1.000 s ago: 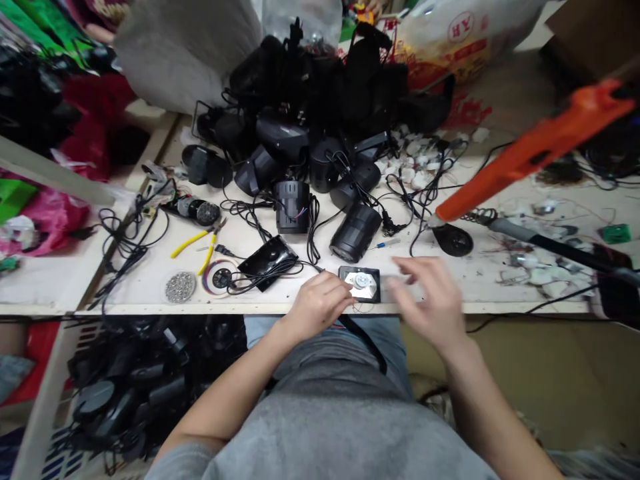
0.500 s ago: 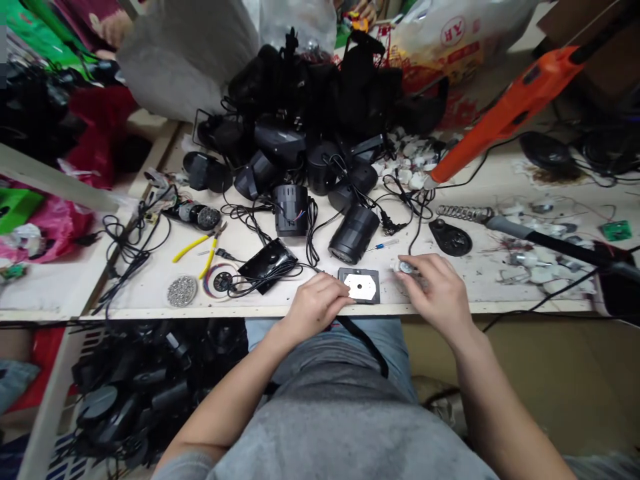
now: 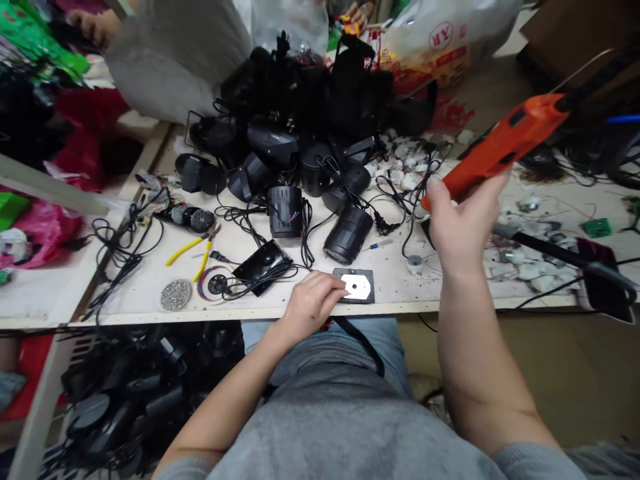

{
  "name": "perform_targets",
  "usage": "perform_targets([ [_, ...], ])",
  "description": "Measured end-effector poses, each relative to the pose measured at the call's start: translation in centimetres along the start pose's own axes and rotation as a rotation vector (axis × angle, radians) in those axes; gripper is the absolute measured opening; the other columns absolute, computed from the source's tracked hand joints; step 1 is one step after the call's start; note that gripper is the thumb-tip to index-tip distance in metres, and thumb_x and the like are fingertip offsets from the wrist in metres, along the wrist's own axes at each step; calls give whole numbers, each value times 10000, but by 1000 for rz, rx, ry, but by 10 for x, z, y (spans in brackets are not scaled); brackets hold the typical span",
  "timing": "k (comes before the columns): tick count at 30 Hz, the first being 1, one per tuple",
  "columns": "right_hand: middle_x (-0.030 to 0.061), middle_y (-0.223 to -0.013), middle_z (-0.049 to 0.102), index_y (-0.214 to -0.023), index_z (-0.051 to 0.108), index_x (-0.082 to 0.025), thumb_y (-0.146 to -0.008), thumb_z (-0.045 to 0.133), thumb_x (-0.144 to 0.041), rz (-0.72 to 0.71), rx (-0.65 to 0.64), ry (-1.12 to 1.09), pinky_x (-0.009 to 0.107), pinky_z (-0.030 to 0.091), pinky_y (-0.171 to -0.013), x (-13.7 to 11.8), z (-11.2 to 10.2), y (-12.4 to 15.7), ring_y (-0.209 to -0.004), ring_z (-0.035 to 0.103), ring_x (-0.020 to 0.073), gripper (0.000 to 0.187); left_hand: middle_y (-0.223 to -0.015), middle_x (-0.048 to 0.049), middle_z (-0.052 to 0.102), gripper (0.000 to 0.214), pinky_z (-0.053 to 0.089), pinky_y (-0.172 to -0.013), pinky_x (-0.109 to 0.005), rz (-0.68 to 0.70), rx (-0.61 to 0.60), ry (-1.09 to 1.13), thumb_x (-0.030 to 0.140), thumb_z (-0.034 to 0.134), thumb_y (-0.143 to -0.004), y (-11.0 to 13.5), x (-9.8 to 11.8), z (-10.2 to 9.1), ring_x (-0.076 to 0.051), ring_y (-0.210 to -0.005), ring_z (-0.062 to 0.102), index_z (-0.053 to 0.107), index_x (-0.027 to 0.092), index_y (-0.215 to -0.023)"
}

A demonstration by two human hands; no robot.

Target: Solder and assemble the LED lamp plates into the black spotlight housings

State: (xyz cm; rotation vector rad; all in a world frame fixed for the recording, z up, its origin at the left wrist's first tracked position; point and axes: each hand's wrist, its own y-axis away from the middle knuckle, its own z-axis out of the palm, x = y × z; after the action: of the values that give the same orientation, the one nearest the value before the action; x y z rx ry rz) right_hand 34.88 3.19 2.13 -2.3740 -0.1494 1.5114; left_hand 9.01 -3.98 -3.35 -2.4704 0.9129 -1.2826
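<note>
My left hand is closed at the table's front edge, its fingertips pinching the left side of a white plate with a centre hole. That plate lies on a dark grey square piece. My right hand is raised at the right, wrapped round the lower part of an orange electric screwdriver; the fingers behind the tool are partly hidden. Below and left of this hand, a small round whitish part lies on the table. Black cylindrical lamp housings stand beyond the plate.
Yellow-handled pliers, a round dish of screws and a black box with cable lie on the left. Black lamps are heaped at the back. White parts and a soldering iron stand occupy the right.
My right hand has let go of the small round part, leaving it on the table, and has moved up and right onto the electric screwdriver, which has shifted lower. My left hand stays at the plate.
</note>
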Motion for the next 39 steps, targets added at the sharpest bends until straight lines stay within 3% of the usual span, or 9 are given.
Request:
perform_targets([
  [5, 73, -882, 677, -1244, 619, -308, -822, 699, -494, 21, -49, -164, 447, 589, -649, -17, 14, 10, -842, 684, 292, 468, -934, -58, 761, 152, 546, -837, -335, 49, -55, -1, 268, 553, -1019, -1, 3, 1, -186, -926, 692, 662, 186, -952],
  [10, 2, -794, 655, -1218, 622, -349, -808, 756, -424, -3, 134, -419, 409, 571, -683, -46, 29, 34, -688, 638, 214, 437, -1036, -34, 777, 160, 494, -789, -336, 130, -199, -86, 255, 531, -1030, -1, 11, 3, -186, -904, 653, 643, 184, -940],
  [12, -5, -734, 641, -1174, 652, -340, -784, 760, -580, 21, 114, -545, 360, 523, -575, -56, 33, 41, -600, 590, 191, 471, -1142, -43, 764, 154, 479, -776, -341, 157, -272, -156, 214, 520, -1028, 1, 16, 4, -190, -903, 639, 638, 182, -934],
  [16, 15, -621, 609, -1144, 690, -311, -668, 542, -951, 102, -6, -695, 342, 401, -433, -61, 33, 47, -487, 526, 202, 811, -1334, -58, 692, 136, 477, -801, -351, 155, -372, -268, 117, 529, -994, 6, 23, 7, -203, -927, 607, 636, 181, -940],
  [20, 14, -652, 607, -1124, 666, -309, -670, 493, -971, 107, -147, -741, 357, 425, -456, -53, 35, 56, -479, 539, 208, 821, -1389, -58, 658, 96, 475, -776, -361, 163, -370, -325, 103, 561, -972, 10, 26, 11, -217, -929, 585, 629, 171, -976],
  [26, 89, -986, 646, -1157, 618, -302, -757, 320, -968, -9, -37, -681, 406, 476, -584, -39, 45, 75, -561, 542, 178, 832, -1355, -70, 668, 96, 456, -756, -362, 165, -352, -348, 119, 540, -993, 13, 26, 14, -212, -941, 581, 624, 165, -1002],
  [32, 74, -798, 629, -1141, 692, -230, -796, 247, -952, -52, -34, -894, 374, 471, -502, -36, 51, 75, -548, 557, 190, 915, -1242, -52, 712, 124, 439, -735, -361, 152, -366, -376, 132, 511, -1013, 11, 27, 14, -206, -920, 583, 627, 178, -1007],
  [36, 49, -691, 596, -1157, 706, -224, -772, 393, -941, -68, -62, -867, 343, 452, -485, -42, 51, 73, -550, 542, 187, 872, -1254, -42, 708, 108, 435, -738, -359, 148, -348, -366, 129, 529, -1003, 10, 26, 14, -206, -916, 575, 624, 180, -999],
  [39, 55, -724, 611, -1174, 701, -224, -743, 454, -941, -79, -90, -860, 350, 460, -497, -42, 49, 74, -554, 540, 183, 872, -1239, -51, 710, 105, 431, -737, -355, 157, -339, -359, 122, 531, -999, 10, 26, 14, -209, -910, 577, 622, 174, -1002],
])
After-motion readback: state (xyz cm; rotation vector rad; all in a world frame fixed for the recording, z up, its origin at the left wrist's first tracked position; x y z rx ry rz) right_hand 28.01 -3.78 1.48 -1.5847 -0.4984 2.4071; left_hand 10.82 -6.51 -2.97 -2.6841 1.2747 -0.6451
